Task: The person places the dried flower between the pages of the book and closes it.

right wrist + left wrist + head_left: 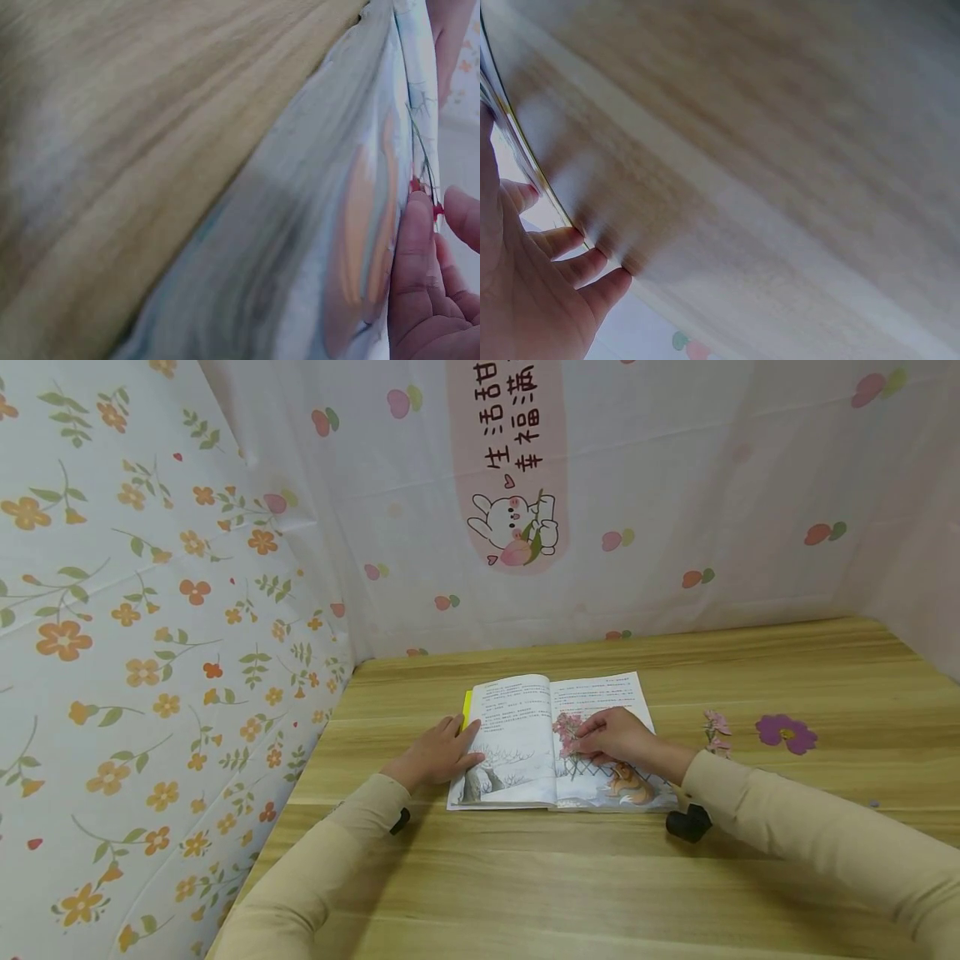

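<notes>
An open book (517, 714) lies on the wooden table, with text on both pages and a snowy picture along the bottom that includes an orange fox. My left hand (438, 752) rests on the outer edge of the left page, thumb over the paper. In the left wrist view its fingertips (615, 283) touch the tabletop beside the book. Over the right page, close to the fold, my right hand (622, 737) pinches a sprig of pink pressed flowers (567, 728) between thumb and fingers. Its thin green stem (424, 150) shows in the right wrist view.
Right of the book lie another pink pressed flower sprig (717, 724), partly hidden by my right forearm, and a purple pressed flower (785, 733). A yellow edge (467, 708) sticks out under the book's left side. Patterned cloth (645, 485) hangs behind the table and at left.
</notes>
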`<state>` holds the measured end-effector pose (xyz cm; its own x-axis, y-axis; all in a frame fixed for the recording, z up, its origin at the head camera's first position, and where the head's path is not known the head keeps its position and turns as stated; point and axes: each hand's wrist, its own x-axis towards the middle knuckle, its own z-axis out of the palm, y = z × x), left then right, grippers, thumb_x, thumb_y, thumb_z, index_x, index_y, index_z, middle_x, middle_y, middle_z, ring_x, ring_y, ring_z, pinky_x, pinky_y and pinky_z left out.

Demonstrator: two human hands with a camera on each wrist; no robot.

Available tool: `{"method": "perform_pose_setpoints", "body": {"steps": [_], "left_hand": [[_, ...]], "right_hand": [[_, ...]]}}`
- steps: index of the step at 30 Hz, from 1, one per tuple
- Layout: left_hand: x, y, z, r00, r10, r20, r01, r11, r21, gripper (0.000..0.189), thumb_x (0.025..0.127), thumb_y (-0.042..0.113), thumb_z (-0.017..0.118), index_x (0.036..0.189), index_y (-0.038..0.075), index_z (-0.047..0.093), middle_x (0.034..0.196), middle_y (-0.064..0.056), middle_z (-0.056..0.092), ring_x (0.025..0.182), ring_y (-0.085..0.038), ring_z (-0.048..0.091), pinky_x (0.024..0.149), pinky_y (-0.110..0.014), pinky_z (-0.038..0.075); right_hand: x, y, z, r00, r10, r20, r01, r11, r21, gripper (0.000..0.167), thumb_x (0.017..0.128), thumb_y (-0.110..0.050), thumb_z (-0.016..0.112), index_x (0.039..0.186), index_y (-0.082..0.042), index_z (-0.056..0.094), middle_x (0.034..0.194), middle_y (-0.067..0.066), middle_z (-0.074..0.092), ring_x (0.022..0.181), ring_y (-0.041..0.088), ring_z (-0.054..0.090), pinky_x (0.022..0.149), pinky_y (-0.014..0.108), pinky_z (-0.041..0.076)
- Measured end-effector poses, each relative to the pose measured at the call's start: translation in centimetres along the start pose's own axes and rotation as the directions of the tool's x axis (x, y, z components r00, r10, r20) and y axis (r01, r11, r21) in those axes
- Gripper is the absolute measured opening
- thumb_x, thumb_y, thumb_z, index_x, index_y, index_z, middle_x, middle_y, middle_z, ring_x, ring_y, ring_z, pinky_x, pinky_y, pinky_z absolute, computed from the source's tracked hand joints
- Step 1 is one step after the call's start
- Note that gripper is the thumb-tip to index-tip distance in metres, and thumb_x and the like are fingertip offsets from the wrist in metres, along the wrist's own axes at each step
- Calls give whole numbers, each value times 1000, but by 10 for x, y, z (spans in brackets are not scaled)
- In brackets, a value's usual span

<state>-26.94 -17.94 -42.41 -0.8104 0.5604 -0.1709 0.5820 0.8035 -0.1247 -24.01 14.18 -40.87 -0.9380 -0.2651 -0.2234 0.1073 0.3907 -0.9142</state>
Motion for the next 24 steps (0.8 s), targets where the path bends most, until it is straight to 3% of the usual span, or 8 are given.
{"method": "perform_pose_setpoints", "body": {"steps": [8, 14, 19, 24], "left_hand": [[-1, 0, 0, 1000, 5, -6, -5, 1000, -4, 69, 103, 52, 34, 154, 8, 26, 149, -25, 32, 137, -36, 32, 108, -44, 33], [-2, 1, -1, 1000, 2, -2, -2, 1000, -3, 69, 102, 52, 34, 154, 8, 26, 149, -25, 31, 137, -36, 31, 108, -44, 32], [-2, 1, -3, 1000, 1, 7, -1, 1000, -2, 69, 103, 52, 34, 154, 8, 26, 149, -24, 31, 138, -36, 31, 108, -44, 33], [-2, -1, -1, 1000, 16, -17, -16, 1000, -6, 67, 103, 51, 35, 153, 7, 27, 148, -25, 33, 136, -37, 33, 108, -44, 33]], "right_hand": [[-4, -8, -7, 1000, -23, 12, 24, 992, -125, 27, 87, -13, 73, 105, 6, 67, 80, 8, 68, 70, 18, 67, 62, 32, 56], [-2, -13, -25, 991, -134, 19, 135, 966, -220, 25, 89, -8, 68, 106, 9, 66, 81, 9, 68, 70, 23, 66, 61, 35, 56], [11, -17, -45, 975, -219, -39, 195, 928, -318, 31, 89, -13, 72, 111, 9, 65, 91, 11, 67, 82, 25, 64, 70, 36, 55], [28, -14, -63, 949, -304, -80, 235, 857, -458, 39, 90, -16, 72, 118, 9, 61, 107, 20, 64, 100, 34, 59, 86, 46, 48]]}}
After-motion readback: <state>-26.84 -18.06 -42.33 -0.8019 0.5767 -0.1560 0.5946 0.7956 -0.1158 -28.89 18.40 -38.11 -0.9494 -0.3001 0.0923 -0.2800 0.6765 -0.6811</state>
